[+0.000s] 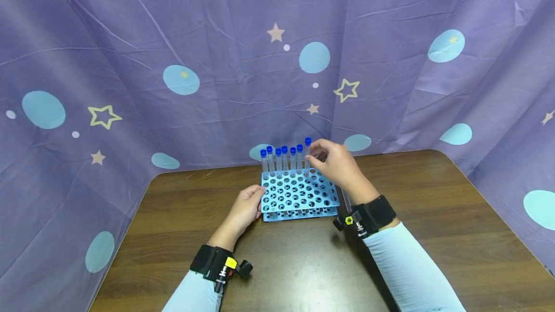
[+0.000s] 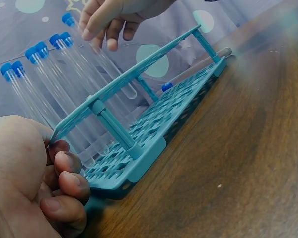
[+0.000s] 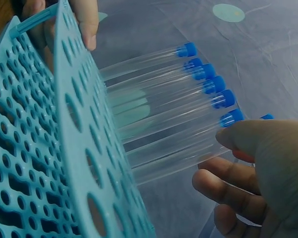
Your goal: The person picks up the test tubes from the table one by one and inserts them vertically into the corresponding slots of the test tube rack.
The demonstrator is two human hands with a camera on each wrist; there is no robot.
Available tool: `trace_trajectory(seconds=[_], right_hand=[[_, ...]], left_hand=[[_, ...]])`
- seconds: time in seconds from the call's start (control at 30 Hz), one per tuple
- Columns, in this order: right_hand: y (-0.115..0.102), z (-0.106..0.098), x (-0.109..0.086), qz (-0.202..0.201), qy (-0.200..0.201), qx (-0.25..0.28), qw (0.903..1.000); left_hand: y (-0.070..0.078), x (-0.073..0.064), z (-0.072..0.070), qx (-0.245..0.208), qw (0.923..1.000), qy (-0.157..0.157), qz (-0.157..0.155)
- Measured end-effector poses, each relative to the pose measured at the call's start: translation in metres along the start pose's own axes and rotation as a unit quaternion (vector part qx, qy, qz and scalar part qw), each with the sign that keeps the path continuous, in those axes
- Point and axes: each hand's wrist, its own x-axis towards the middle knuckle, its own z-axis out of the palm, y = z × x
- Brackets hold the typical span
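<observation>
A light-blue test tube rack (image 1: 299,211) stands on the table. My left hand (image 1: 243,206) grips its left edge, fingers curled in beside the end, as the left wrist view shows. My right hand (image 1: 340,162) pinches a clear test tube (image 2: 111,67) with a blue cap near its upper end, over the back of the rack. In the left wrist view, that tube's rounded bottom appears below the top plate and above the base. Left of it, several blue-capped test tubes (image 3: 164,106) stand in the rack's back holes, their caps lower than the held one's.
Another clear tube (image 2: 196,68) with a blue cap lies on the table (image 1: 195,215) along the rack's right side, partly hidden by my right wrist in the head view. A purple patterned curtain (image 1: 243,76) hangs just behind the table's back edge.
</observation>
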Motion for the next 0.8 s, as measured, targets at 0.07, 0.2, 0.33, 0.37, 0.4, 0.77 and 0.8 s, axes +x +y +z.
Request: trace_trajectory(seconds=[0.07,0.2,0.33,0.37,0.4,0.77,0.8], right_hand=[[0.0014,0.0018,-0.0002,0.003,-0.003,-0.005,1.0000],[0.0031,0.0040,-0.0001,0.009,-0.011,-0.014,0.9998],[0.0045,0.0049,0.0003,0.013,-0.019,-0.019,0.9995],[0.0050,0.0051,0.0005,0.013,-0.022,-0.021,0.9994],[0.0056,0.0053,0.0006,0.014,-0.026,-0.022,0.9993],[0.0050,0.0065,0.0005,0.024,-0.044,-0.043,0.9978],[0.0050,0.0063,0.0004,0.024,-0.045,-0.045,0.9977]], left_hand=[[-0.0001,0.0003,0.0000,-0.003,1.0000,-0.001,0.000],[0.0001,0.0003,-0.0001,-0.006,1.0000,-0.003,-0.001],[0.0011,-0.0003,0.0000,-0.005,1.0000,-0.002,-0.002],[0.0011,-0.0002,0.0000,-0.004,1.0000,-0.001,-0.003],[0.0010,0.0000,0.0000,-0.004,1.0000,-0.001,-0.004],[0.0003,0.0006,-0.0009,-0.004,1.0000,-0.006,-0.002],[0.0003,0.0007,-0.0009,-0.003,1.0000,-0.006,-0.002]])
